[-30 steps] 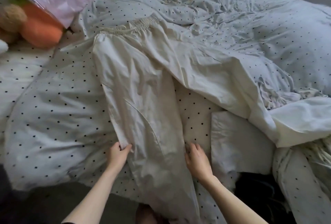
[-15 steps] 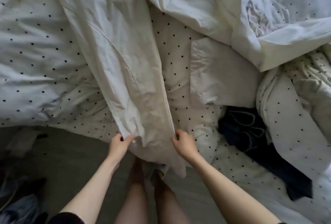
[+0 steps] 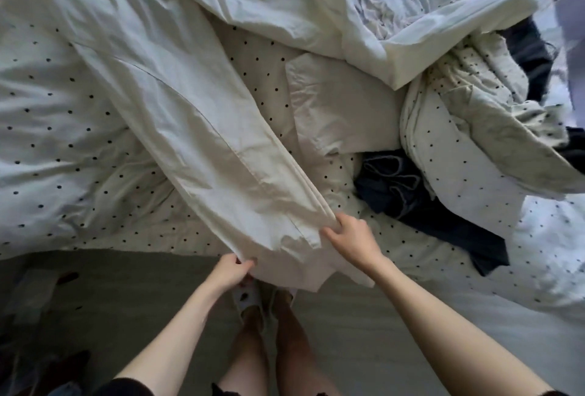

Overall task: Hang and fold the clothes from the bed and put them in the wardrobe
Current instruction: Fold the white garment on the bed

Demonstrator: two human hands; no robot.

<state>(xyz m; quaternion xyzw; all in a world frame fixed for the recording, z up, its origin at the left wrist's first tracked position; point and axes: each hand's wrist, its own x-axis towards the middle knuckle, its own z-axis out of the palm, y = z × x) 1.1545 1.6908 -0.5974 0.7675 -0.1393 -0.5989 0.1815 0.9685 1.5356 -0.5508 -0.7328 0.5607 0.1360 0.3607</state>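
**Both hands grip the trouser leg at the edge of the bed**

Head view: the left hand [image 3: 233, 269] pinches the near edge of a pale cream pair of trousers [image 3: 177, 104], thumb on top and fingers curled under the cloth. The right hand [image 3: 351, 239] grips the opposite edge of the same leg, where several layers of fabric bunch into a ridge. The trousers run away from both hands, up and to the left across the dotted bedcover [image 3: 57, 117], and their hem end hangs off the bed edge between the hands, above the person's feet [image 3: 253, 307]. Just beyond the right hand lies a flat folded cream piece [image 3: 335, 104]; to the right of that hand sits a crumpled dark blue garment [image 3: 411, 193], and further right a bunched dotted cloth [image 3: 459, 129]. A second cream stretch [image 3: 316, 9], perhaps the other leg, crosses the bed well beyond both hands.

The step in hand looks like the fold: the leg is being held taut so it lies flat. The next move probably calls for lining the two legs up edge to edge and smoothing out the bunched ridge at the right hand before doubling the length over. The wardrobe is not in view.
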